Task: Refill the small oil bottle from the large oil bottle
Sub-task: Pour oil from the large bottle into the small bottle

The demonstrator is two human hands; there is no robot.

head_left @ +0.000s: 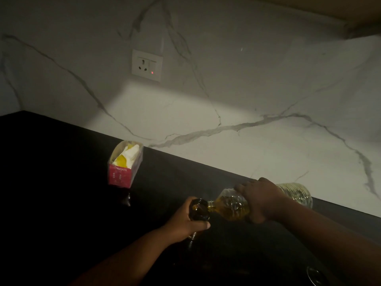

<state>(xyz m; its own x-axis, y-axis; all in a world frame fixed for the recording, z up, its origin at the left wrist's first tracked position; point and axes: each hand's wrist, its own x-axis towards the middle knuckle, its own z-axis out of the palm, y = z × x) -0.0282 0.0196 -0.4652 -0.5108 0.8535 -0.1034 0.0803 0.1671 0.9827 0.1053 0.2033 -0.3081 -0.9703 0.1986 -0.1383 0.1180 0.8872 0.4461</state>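
Note:
My right hand (260, 200) grips the large clear plastic oil bottle (231, 206) around its middle and holds it tipped nearly flat, neck to the left. Yellow oil fills its neck end. The bottle's mouth meets the top of the small dark oil bottle (199, 210), which stands on the black counter (61, 182). My left hand (186, 222) is wrapped around the small bottle from the near side, hiding most of its body. Any stream of oil is too dark to make out.
A pink open box (124, 165) with white and yellow contents stands on the counter to the left. The marble wall (226, 100) carries a socket (146, 65) with a red light. A small round thing (316, 275) lies at the bottom right.

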